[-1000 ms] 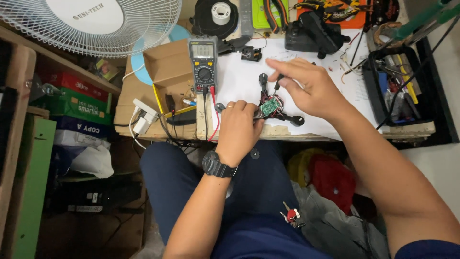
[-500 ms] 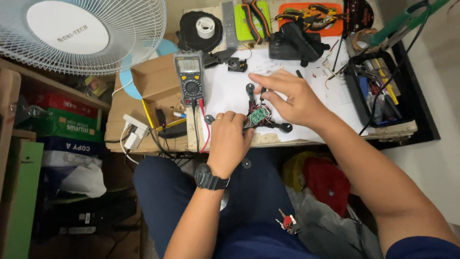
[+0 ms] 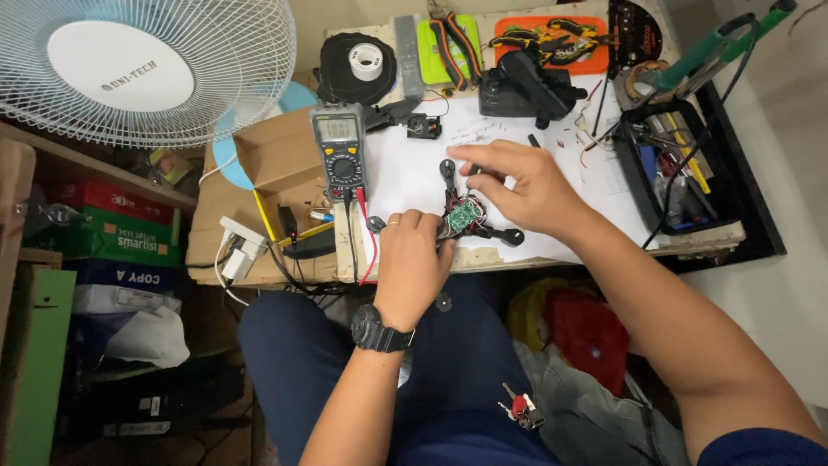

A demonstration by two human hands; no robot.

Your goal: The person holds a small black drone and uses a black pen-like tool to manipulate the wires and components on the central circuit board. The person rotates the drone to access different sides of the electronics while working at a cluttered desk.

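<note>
Both hands [image 3: 414, 259] [image 3: 517, 185] stayed; fingers pinch the drone frame [image 3: 464, 216] between them.

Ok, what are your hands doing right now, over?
Left hand steadies small drone frame on white sheet. Right hand pinches above its board. Multimeter beside, leads clear.

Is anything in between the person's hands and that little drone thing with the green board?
No, nothing visible. The left hand already touches the small drone frame at its near edge, and the right hand rests over its far side, above the green circuit board.
</note>
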